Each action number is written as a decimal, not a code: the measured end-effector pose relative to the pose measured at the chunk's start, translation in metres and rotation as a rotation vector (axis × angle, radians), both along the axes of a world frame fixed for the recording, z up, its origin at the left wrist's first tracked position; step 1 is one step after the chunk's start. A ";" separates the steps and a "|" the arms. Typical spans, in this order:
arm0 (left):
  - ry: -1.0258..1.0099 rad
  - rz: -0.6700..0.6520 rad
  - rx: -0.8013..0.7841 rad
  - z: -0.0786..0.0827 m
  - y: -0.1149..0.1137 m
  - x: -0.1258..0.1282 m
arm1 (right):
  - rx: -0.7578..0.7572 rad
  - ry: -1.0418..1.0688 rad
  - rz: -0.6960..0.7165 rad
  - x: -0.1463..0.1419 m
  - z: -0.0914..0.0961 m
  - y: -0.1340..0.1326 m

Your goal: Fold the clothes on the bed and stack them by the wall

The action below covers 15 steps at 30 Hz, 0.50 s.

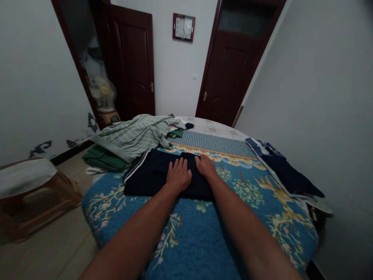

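Flatly, left hand (178,175) spreads on navy garment (154,175); right hand (206,166) touches it, grip unclear.

You can count two hands of your own, one left hand (178,175) and one right hand (206,167), and one navy garment (148,175) beneath them. Around you there are one striped cloth (140,134), one clothes pile (291,175), one flowered cover (201,241), one stool (26,177), one fan (105,91), one clock (183,28), one wall switch (194,77) and two doors (134,58), carrying two door handles (152,86) in all; you cannot surely count the green cloths (101,157)
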<state>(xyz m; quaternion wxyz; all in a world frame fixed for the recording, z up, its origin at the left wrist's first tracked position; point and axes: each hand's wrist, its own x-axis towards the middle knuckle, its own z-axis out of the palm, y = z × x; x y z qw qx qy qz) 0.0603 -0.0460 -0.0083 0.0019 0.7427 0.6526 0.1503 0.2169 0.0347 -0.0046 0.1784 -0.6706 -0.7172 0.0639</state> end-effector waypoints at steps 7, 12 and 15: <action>-0.016 0.006 0.009 -0.002 -0.003 -0.001 | 0.161 -0.084 0.054 0.010 -0.024 -0.059; -0.013 0.004 0.009 -0.004 -0.002 -0.002 | 0.124 -0.147 0.105 0.024 -0.031 -0.113; -0.005 -0.013 -0.005 -0.002 -0.005 -0.006 | 0.098 -0.120 0.145 0.030 -0.032 -0.135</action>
